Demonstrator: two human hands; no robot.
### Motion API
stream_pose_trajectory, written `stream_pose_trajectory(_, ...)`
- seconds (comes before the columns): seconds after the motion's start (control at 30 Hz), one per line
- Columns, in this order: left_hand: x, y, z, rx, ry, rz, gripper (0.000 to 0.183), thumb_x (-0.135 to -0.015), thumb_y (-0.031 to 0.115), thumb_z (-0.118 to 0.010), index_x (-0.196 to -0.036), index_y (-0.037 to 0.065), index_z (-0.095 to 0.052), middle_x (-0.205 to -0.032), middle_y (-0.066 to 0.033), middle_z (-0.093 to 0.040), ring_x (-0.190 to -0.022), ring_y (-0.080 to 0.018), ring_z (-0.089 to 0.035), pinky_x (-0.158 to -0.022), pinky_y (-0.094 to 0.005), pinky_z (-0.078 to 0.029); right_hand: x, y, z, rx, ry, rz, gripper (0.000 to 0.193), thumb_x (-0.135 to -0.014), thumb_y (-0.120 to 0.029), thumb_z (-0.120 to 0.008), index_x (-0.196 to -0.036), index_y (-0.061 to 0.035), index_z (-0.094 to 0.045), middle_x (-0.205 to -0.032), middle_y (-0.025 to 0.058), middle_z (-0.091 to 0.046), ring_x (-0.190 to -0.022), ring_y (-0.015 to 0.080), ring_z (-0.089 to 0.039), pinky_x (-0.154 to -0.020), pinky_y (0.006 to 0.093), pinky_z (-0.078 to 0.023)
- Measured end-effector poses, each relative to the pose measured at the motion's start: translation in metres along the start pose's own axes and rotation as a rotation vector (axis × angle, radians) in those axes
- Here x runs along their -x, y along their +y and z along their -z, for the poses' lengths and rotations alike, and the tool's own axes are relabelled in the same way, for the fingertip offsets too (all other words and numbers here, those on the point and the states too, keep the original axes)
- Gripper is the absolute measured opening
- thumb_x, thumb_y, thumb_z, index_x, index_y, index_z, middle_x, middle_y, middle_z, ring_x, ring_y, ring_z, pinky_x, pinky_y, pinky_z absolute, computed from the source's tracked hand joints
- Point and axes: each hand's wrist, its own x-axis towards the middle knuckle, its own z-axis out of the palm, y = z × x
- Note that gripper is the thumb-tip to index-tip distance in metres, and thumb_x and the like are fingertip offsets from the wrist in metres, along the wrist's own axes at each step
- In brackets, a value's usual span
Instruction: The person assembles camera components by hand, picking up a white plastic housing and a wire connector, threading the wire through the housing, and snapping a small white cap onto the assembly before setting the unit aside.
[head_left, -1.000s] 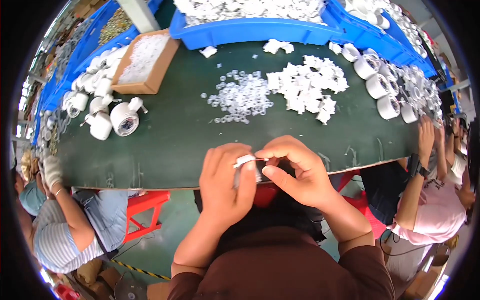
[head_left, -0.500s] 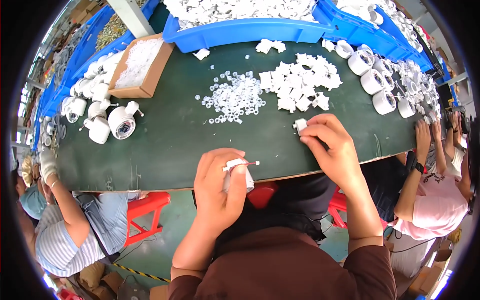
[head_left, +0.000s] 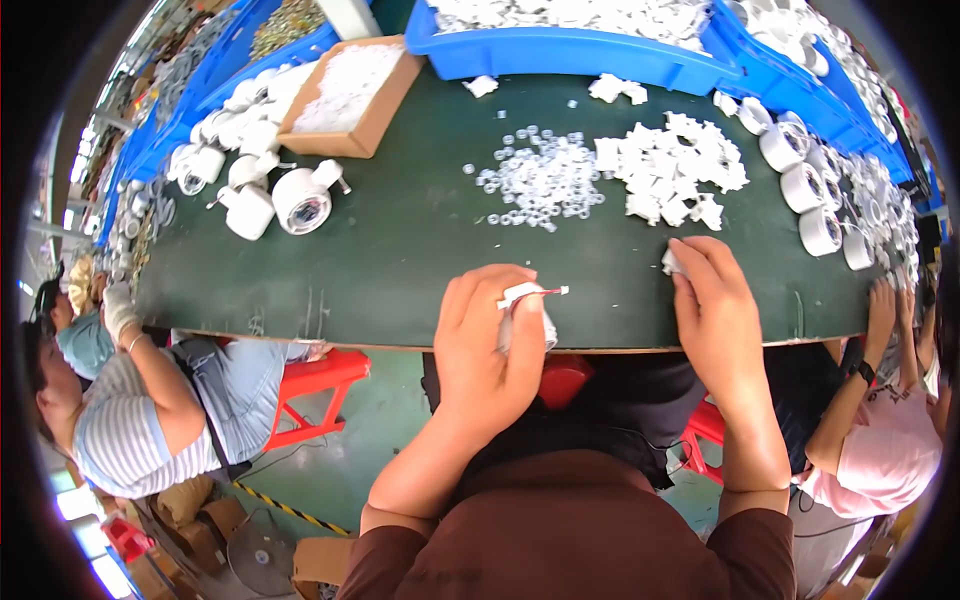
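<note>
My left hand (head_left: 478, 350) is closed around a white plastic housing (head_left: 543, 332), held over the table's near edge. From its top, a short red wire (head_left: 545, 292) with a small white plug sticks out to the right. Thumb and fingertips of my right hand (head_left: 718, 305) pinch a small white plastic fitting (head_left: 671, 263) low over the table, mostly covered by the fingers. Beyond my hands lie a heap of small translucent rings (head_left: 545, 178) and, to its right, a pile of white plastic fittings (head_left: 672, 165).
A blue bin (head_left: 570, 52) full of white parts spans the back. A cardboard box (head_left: 358, 140) of translucent pieces stands at the back left, near white camera-like housings (head_left: 302, 200). More white housings (head_left: 802, 188) are at right. Co-workers sit on both sides; a red stool (head_left: 315, 395) is at left.
The whole view has shifted, so the table contents appear farther right and higher. My right hand has drawn the fitting slightly nearer, and its fingers now cover more of it. Left hand keeps its hold.
</note>
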Motion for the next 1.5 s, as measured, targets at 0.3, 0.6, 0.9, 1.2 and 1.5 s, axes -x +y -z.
stream_pose_trajectory(0.3, 0.001, -0.003, 0.004, -0.052, 0.049, 0.023, 0.015, -0.100, 0.012, -0.056, -0.102, 0.001, -0.067, -0.106, -0.0130, -0.068, -0.097, -0.0271, -0.062, -0.088, -0.0365, -0.048, -0.004, -0.019, -0.003, -0.567, -0.205, -0.105, 0.037, -0.088, 0.009, -0.062, -0.123, -0.0031, -0.065, -0.103, 0.0042, -0.062, -0.095, 0.0126, -0.061, -0.086, 0.0287, -0.050)
stream_pose_trajectory(0.6, 0.000, -0.003, -0.001, -0.065, 0.033, -0.008, 0.023, -0.095, 0.010, -0.056, -0.116, 0.001, -0.064, -0.110, -0.0155, -0.065, -0.093, -0.0327, -0.057, -0.082, -0.0415, -0.046, 0.003, -0.075, -0.042, -1.139, -0.192, -0.107, 0.046, -0.092, 0.012, -0.061, -0.137, 0.0009, -0.056, -0.119, 0.0088, -0.067, -0.115, 0.0153, -0.063, -0.101, 0.0305, -0.049)
stream_pose_trajectory(0.9, 0.002, -0.008, -0.002, -0.096, 0.041, -0.109, 0.033, -0.098, 0.020, -0.043, -0.115, -0.001, -0.062, -0.110, -0.0171, -0.064, -0.093, -0.0347, -0.057, -0.083, -0.0430, -0.045, 0.002, -0.075, -0.051, -1.068, -0.080, -0.062, 0.039, -0.087, 0.006, -0.072, -0.125, -0.0025, -0.066, -0.113, 0.0086, -0.070, -0.106, 0.0150, -0.066, -0.093, 0.0288, -0.052)
stream_pose_trajectory(1.2, 0.003, -0.009, -0.009, -0.070, 0.094, -0.099, 0.047, -0.100, 0.033, -0.034, -0.106, -0.002, -0.064, -0.105, -0.0175, -0.067, -0.091, -0.0334, -0.058, -0.085, -0.0418, -0.041, 0.016, -0.085, -0.070, -0.849, 0.146, 0.106, 0.045, -0.086, 0.011, -0.069, -0.129, -0.0002, -0.063, -0.113, 0.0078, -0.062, -0.099, 0.0152, -0.058, -0.092, 0.0289, -0.047)
stream_pose_trajectory(1.5, 0.005, -0.026, -0.001, 0.031, 0.069, -0.244, 0.035, -0.086, 0.011, -0.065, -0.118, 0.002, -0.057, -0.108, -0.0138, -0.065, -0.090, -0.0319, -0.059, -0.080, -0.0402, -0.046, 0.007, -0.080, -0.054, -1.374, -0.078, -0.174, 0.019, -0.100, 0.002, -0.058, -0.119, 0.0018, -0.060, -0.108, 0.0090, -0.065, -0.103, 0.0132, -0.062, -0.092, 0.0293, -0.051)
